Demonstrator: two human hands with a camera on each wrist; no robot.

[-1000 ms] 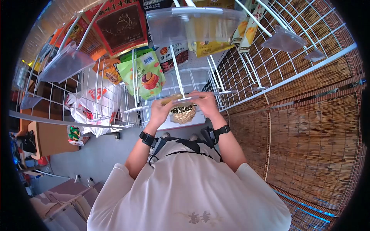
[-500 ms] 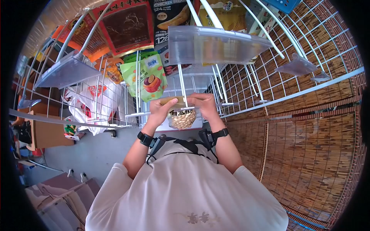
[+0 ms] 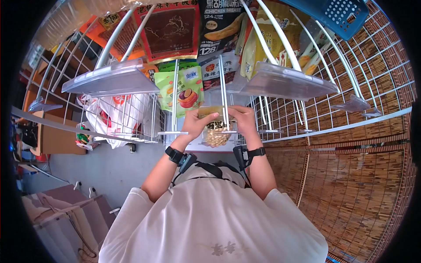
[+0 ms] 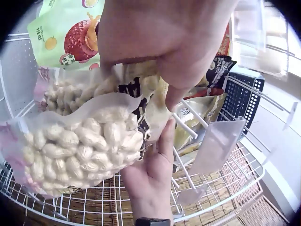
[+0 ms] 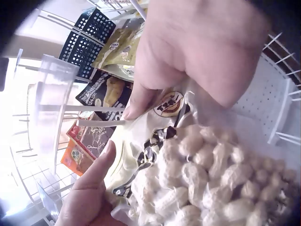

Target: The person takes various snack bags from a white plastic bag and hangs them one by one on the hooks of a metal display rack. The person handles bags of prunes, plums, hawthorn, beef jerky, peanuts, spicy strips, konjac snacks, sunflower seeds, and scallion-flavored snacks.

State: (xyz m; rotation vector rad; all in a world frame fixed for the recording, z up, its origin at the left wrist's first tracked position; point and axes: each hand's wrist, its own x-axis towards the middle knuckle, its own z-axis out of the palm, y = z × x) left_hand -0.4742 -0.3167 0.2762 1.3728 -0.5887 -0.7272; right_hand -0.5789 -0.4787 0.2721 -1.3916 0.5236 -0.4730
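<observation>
A clear bag of peanuts (image 3: pixel 217 138) with black lettering is held upright between both hands at its top, close to a white hook prong (image 3: pixel 222 83). My left hand (image 3: pixel 193 125) pinches one upper corner, thumb across the front. The other upper corner is pinched by my right hand (image 3: pixel 244 122), its thumb beside the prong's tip in the right wrist view. Behind the front bag (image 4: pixel 84 150), more peanuts (image 4: pixel 70 96) show through clear plastic. Just beyond the left hand hangs a green snack pouch (image 3: pixel 190 98) with fruit pictures.
Several snack packs hang on the wire rack, including a red pack (image 3: pixel 169 30) and a black chicken breast pack (image 3: pixel 221 30). Clear label holders (image 3: pixel 294 81) jut out toward the person. A blue basket (image 3: pixel 337 17) is at upper right, a white plastic bag (image 3: pixel 118 116) at left.
The head view has shifted, so rack and hands appear farther right and more of the blue basket shows. Both hands keep hold of the peanut bag at the prong.
</observation>
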